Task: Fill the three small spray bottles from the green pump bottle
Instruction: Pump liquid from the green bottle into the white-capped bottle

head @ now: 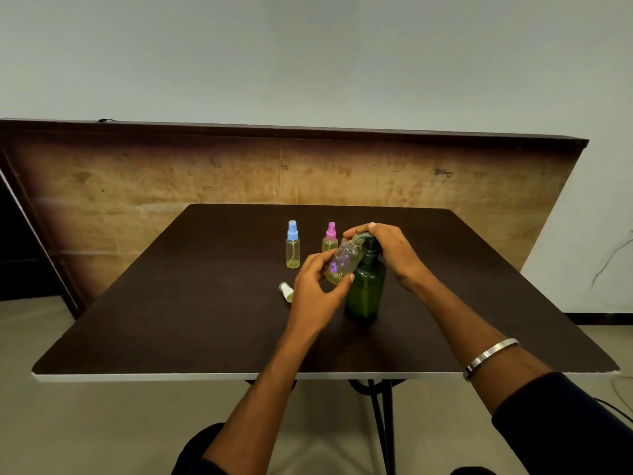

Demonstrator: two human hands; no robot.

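At frame centre, on a dark brown square bench (205,320) before a tilted wooden board (171,180) and pale grey wall (308,56), the left hand (315,293) grips a tilted uncapped clear flowered spray bottle (342,265); the right hand (387,248) presses down with curled fingers on the dark green plastic pump bottle (365,289).

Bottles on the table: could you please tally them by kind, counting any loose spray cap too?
Small spray bottles: 3 (blue-capped, pink-capped, flowered uncapped one held by left hand)
Green pump bottle: 1
Loose white spray cap: 1
Total: 5
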